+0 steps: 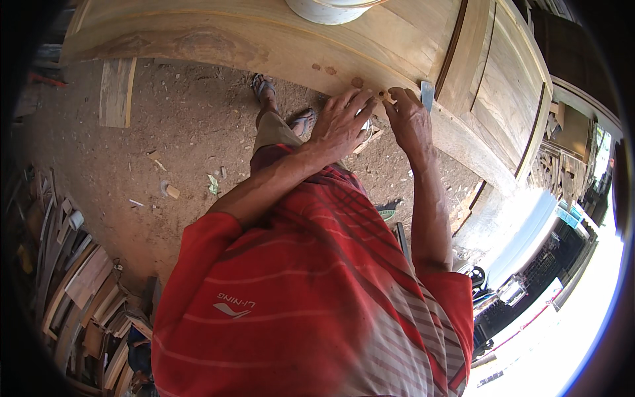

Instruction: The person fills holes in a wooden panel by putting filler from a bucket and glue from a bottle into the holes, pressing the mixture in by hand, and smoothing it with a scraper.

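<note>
My left hand is at the near edge of a wooden panel, its fingers bent and close together. What those fingertips grip is hidden beneath them. Beside it, my right hand pinches a small tan piece with a dark spot; its kind is too small to make out. The two hands nearly meet at this piece. A putty knife with a flat grey blade lies on the panel just past my right hand. Partly hidden below my left hand is a white rounded thing.
A white bucket stands on the panel at the far side. Dark reddish stains mark the wood near my hands. Stacked wood offcuts fill the lower left, and a plank leans at the upper left. Wood scraps lie on the dirt floor.
</note>
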A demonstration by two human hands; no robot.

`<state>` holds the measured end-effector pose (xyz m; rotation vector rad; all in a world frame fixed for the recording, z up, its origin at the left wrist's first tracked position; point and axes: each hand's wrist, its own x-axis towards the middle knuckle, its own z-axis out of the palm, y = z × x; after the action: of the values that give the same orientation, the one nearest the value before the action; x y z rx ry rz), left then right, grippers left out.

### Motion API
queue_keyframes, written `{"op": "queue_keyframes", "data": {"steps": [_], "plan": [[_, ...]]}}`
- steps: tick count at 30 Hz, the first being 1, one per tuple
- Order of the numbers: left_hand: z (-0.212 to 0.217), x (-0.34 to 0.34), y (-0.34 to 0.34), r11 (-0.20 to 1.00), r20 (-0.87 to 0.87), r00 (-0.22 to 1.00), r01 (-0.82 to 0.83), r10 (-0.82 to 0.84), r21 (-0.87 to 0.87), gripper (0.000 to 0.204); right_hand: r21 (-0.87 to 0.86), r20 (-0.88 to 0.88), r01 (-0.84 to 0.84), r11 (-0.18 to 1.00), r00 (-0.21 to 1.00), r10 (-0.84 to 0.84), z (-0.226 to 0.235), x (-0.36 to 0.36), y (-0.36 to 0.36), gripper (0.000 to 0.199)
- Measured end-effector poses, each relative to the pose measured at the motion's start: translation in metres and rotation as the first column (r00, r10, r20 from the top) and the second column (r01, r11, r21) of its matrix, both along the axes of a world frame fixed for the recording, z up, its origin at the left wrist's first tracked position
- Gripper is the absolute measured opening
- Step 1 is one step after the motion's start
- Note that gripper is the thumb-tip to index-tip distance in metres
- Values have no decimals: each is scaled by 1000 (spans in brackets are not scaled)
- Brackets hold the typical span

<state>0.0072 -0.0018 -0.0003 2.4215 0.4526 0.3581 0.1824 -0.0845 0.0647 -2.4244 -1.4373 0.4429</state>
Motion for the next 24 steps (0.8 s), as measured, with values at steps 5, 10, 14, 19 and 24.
{"op": "queue_keyframes", "data": {"steps": [5,10,14,19,24], "plan": [[1,1,-2,998,-11,1000,15,-15,58,78,11,134,-32,999,991,30,0,-18,-39,30],[4,12,-5,993,-34,999,-10,15,118,76,-54,257,10,999,966,4,-17,-50,-50,53],[8,19,-3,988,-88,995,-20,34,155,75,-19,230,34,999,973,-29,-29,-49,-40,60],[20,23,15,1000,-88,996,-18,19,6,77,57,180,115,992,976,-124,-31,-31,-36,61],[11,32,24,986,-71,996,-36,48,163,71,89,156,62,994,985,-75,-26,-28,-30,57]]}}
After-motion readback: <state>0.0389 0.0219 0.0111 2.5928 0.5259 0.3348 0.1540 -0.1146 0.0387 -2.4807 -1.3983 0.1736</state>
